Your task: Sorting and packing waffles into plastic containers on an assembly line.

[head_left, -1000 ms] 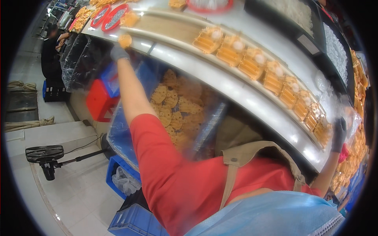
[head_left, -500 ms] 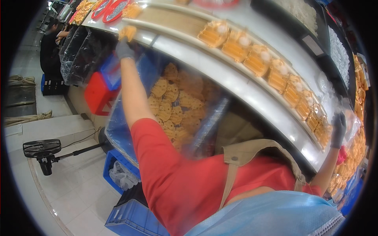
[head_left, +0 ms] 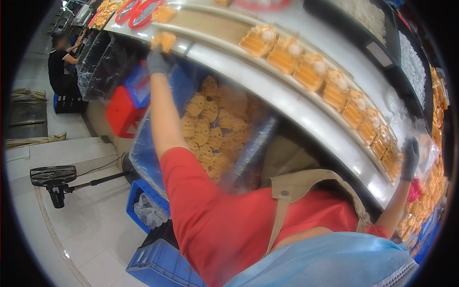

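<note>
My left hand (head_left: 157,62), in a dark grey glove, reaches far to the left along the workbench. Its fingers are closed on an orange plastic part (head_left: 165,42) at the edge of the long track. My right hand (head_left: 410,158), also gloved, is at the far right beside a clear plastic bag (head_left: 427,152). Its fingers look drawn together, and whatever they hold is hidden. Between my hands, several orange moulded housings (head_left: 311,72) stand in a row on the curved track, with pale round pieces (head_left: 319,67) on them. Another orange part (head_left: 163,13) lies beyond my left hand.
Below the bench, a blue lined bin (head_left: 153,138) holds many orange parts (head_left: 205,124). Black trays (head_left: 377,52) of clear pieces stand at the far right. Red dishes (head_left: 143,13) sit at the upper left. A fan (head_left: 53,177) and a co-worker (head_left: 60,67) are to the left.
My left hand has shifted slightly right with the orange part still in it. My right hand has hardly moved. The co-worker's arms have moved, and the view has shifted a little.
</note>
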Available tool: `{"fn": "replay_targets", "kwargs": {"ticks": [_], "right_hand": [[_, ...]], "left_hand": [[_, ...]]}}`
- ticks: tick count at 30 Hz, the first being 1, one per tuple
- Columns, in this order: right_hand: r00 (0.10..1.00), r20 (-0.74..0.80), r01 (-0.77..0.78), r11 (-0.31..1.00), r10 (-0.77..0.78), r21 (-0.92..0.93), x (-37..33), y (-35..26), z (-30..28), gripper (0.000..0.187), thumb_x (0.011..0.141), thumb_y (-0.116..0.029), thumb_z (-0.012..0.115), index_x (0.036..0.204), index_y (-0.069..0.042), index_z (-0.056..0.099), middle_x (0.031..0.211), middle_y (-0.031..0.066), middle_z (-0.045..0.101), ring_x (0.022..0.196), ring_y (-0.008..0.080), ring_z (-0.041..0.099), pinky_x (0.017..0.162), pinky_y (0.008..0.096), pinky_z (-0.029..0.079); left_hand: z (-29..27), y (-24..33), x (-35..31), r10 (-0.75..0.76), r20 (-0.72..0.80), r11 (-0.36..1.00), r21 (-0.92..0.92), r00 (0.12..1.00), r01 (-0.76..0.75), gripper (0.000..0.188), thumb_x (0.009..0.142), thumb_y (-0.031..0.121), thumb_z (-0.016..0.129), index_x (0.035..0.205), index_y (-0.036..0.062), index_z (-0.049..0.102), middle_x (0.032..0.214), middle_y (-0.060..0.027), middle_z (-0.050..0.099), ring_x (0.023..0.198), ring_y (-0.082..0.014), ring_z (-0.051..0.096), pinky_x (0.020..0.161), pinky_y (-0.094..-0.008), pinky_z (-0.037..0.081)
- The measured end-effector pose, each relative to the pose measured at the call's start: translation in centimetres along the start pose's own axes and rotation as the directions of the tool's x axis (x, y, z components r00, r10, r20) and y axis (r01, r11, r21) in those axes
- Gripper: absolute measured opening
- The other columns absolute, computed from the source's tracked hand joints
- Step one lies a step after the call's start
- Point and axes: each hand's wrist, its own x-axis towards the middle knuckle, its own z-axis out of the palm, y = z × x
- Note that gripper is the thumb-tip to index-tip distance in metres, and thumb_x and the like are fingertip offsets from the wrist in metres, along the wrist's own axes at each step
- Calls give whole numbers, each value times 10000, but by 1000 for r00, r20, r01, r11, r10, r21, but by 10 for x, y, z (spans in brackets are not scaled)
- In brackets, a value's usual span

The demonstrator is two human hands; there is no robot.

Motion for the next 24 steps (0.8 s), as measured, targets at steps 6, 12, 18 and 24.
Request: {"fn": "replay_targets", "kwargs": {"ticks": [6,12,18,24], "right_hand": [[1000,30,5,1000,-6,10,5,3,4,209,892,-146,472,1063,-39,529,832,-45,484,634,16,389,556,140,325],[999,3,-34,999,34,7,5,6,-5,211,882,-135,477,1067,-49,530,842,-51,487,648,16,397,562,139,326],[995,-65,-69,997,72,46,1,-23,41,199,847,-140,515,1039,-98,549,827,-81,480,660,12,395,573,142,313],[985,-160,-56,997,62,46,-5,-41,72,163,818,-89,498,969,-82,560,769,-85,455,643,2,388,554,141,304]], "left_hand": [[-61,-58,66,502,205,433,782,840,-449,349,721,196,598,968,-49,575,908,-140,610,771,-212,587,668,-299,473],[4,14,48,-59,-590,998,-48,805,38,326,665,105,608,935,-77,583,857,-145,619,762,-238,590,680,-332,475],[-75,6,179,428,-335,684,727,839,-59,292,772,171,534,933,-63,605,871,-113,618,807,-181,578,647,-291,464],[-44,16,171,184,-388,901,434,903,3,333,778,216,551,936,-72,603,866,-136,620,805,-177,564,727,-298,427]]}}
